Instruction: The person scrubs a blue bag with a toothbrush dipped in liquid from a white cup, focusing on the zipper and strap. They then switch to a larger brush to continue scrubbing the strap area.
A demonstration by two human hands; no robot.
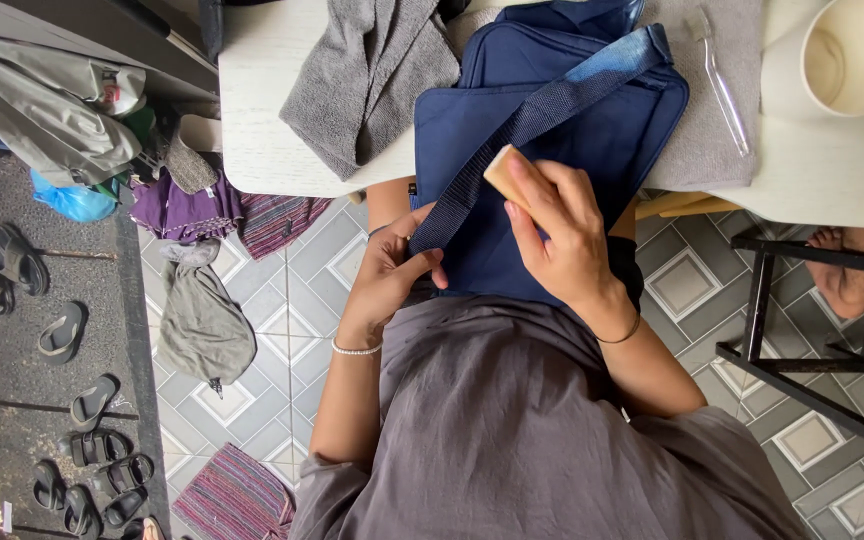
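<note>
Navy bag (pixel 552 140) hangs over table's (pixel 262 110) near edge. Left hand (pixel 392 270) grip pinched on bag strap (pixel 512 135); right hand (pixel 562 225) grip clamped on tan block (pixel 502 172) against bag. Grey towel (pixel 372 70) beside.

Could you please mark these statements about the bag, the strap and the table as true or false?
1. The right hand presses a small tan block against the navy bag. True.
2. The left hand holds the toothbrush. False: it grips the bag's strap; the clear toothbrush lies untouched on a grey cloth.
3. A grey towel lies on the white table, left of the bag. True.
4. The cream cup stands on the tiled floor. False: it is on the table, at the picture's right.
5. Sandals lie on the dark ground at the left. True.
</note>
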